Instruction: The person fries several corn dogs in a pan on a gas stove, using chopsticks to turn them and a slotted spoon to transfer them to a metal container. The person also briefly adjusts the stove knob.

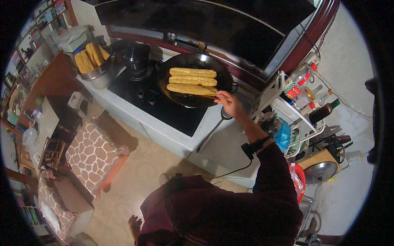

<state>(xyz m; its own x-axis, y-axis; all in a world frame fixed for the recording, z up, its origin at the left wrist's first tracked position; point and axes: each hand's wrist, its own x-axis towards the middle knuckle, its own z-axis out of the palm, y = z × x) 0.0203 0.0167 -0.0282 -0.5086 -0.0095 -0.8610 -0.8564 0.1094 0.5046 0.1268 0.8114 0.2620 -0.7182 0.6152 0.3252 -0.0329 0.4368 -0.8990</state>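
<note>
Three long golden fried dough sticks (192,81) lie side by side in a dark wok (184,101) on the black glass cooktop (175,118). At the wok's right rim, my right hand (227,102) grips thin brown chopsticks (211,97). Their tips reach the right end of the nearest dough stick; whether they pinch it is hard to see. My left hand (134,226) hangs low beside my body, over the floor, with its fingers apart and nothing visible in it. More fried dough sticks (91,57) stand in a metal pot (100,75) at the counter's left end.
A long-handled metal ladle or spatula (212,133) rests right of the cooktop. A black pot (137,57) occupies the left burner. Bottles (300,81) fill a white rack (295,109) by the right wall. A black cable (237,169) hangs from my right wrist.
</note>
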